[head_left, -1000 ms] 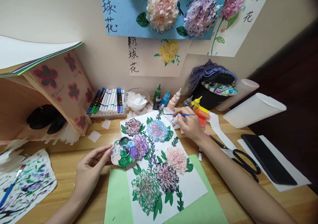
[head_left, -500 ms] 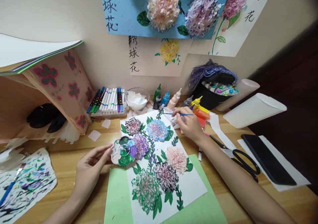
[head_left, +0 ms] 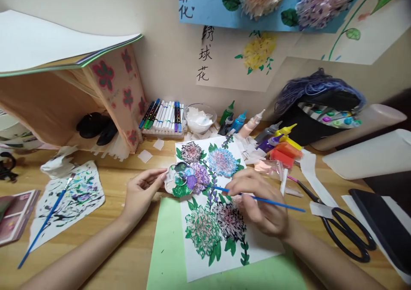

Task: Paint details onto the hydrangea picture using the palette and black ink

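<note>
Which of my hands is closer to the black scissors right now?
Right. The right hand holds the brush beside the scissors; the left hand is across the painting, at the palette.

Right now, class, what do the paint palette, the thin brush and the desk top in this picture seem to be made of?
Paint palette at the left hand: probably white plastic, with a glossy flower-shaped rim and moulded wells. Thin brush in the right hand: smooth blue handle, painted wood or plastic; the look leaves it open. Desk top: pale wood or wood-look laminate, with visible grain and a matte surface.
</note>
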Tool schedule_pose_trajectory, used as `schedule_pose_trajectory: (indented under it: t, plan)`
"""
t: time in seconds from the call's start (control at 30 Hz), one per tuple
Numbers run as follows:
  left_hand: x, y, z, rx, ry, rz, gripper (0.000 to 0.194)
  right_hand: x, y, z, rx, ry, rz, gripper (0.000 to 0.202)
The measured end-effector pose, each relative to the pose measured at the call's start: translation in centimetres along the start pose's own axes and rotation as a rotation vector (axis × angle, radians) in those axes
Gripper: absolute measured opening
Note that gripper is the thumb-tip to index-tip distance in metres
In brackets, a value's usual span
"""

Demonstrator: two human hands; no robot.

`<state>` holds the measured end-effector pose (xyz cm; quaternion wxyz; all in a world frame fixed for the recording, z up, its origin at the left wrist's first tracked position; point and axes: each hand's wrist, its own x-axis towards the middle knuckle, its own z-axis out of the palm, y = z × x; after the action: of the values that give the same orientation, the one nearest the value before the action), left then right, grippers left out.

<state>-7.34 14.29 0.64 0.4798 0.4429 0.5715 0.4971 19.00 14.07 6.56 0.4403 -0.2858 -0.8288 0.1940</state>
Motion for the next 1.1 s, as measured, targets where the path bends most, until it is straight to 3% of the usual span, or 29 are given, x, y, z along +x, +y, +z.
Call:
schedule_pose_trajectory:
  t: [0.2,0.43,0.5,0.6,0.73,0.9,1.0,1.1]
  plan:
    - [0.0,0.0,0.0,0.011,-0.001,0.006,0.025,-0.2,0.3,1.2,-0.022,-0.124,0.057,0.02]
    - [0.0,0.4,0.0,0.019,0.015,-0.013,0.025,-0.2,0.3,1.3,-0.022,-0.111,0.076,0.019]
    - [0.1,0.4,-0.1,0.029,0.021,-0.025,0.027,-0.1,0.3,0.9,-0.018,-0.063,0.081,0.02]
    - [0.2,0.3,-0.2,0.047,0.027,-0.042,0.029,0.4,1.0,-0.7,-0.069,0.126,0.099,0.02]
    - [0.4,0.2,-0.3,0.059,0.043,-0.05,0.033,0.9,4.2,-3.7,-0.304,0.376,0.257,0.019]
    - [0.3,0.5,-0.4,0.066,0.038,-0.055,0.035,0.6,8.5,-4.8,-0.428,0.337,0.346,0.018]
    - [0.3,0.5,-0.4,0.06,0.045,-0.064,0.035,0.4,9.2,-4.6,-0.416,0.307,0.356,0.018]
    - [0.4,0.3,-0.4,0.057,0.052,-0.071,0.035,-0.2,8.6,-4.7,-0.276,0.387,0.405,0.02]
